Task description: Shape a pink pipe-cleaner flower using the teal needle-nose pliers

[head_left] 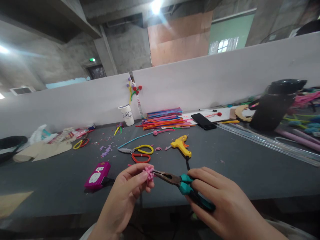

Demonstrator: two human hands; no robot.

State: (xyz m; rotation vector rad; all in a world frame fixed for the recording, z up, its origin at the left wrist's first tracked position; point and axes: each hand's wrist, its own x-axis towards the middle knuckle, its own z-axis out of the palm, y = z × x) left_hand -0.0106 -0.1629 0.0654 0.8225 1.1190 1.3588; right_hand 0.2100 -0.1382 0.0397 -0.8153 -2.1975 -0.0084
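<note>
Between the thumb and fingers of my left hand (pixel 130 188) is a small pink fuzzy flower (pixel 149 173), which looks made of pipe cleaner. My right hand (pixel 217 193) is wrapped round needle-nose pliers (pixel 185 185) with teal and black handles. The plier tips touch the right side of the flower; whether they grip it, I cannot tell. Just beyond my left hand lie scissors (pixel 142 154) with one yellow and one red handle. A yellow glue gun (pixel 181 145) rests on the table past the pliers.
A magenta box (pixel 98 175) sits left of my left hand. Bundled pipe cleaners (pixel 165 120), a phone (pixel 203 121) and a paper cup (pixel 126 115) stand farther back. A black jug (pixel 275 105) and clear plastic strips (pixel 270 141) are at right. A white partition (pixel 212 80) runs behind.
</note>
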